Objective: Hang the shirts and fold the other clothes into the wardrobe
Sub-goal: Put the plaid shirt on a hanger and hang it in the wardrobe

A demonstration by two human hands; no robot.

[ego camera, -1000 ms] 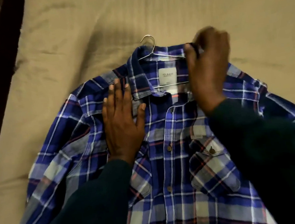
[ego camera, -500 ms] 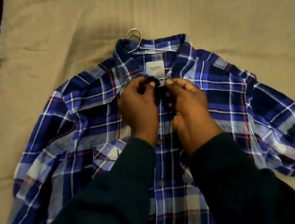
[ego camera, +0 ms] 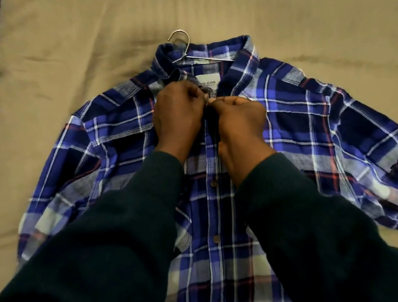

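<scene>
Plaid shirt [ego camera: 120, 146] placket between fingers [ego camera: 200, 94]

I see both dark-sleeved arms reach up from the lower frame; my left hand [ego camera: 177, 118] and right hand [ego camera: 239, 124] meet mid-frame, fingers curled, pinching cloth.

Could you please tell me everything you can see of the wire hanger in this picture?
The hanger looks like thin silvery metal wire. It lies flat inside the plaid shirt, its hook poking out past the collar onto the tan bedsheet. One sloping arm shows across the open neck; the rest is hidden by cloth. Neither hand touches it.
</scene>
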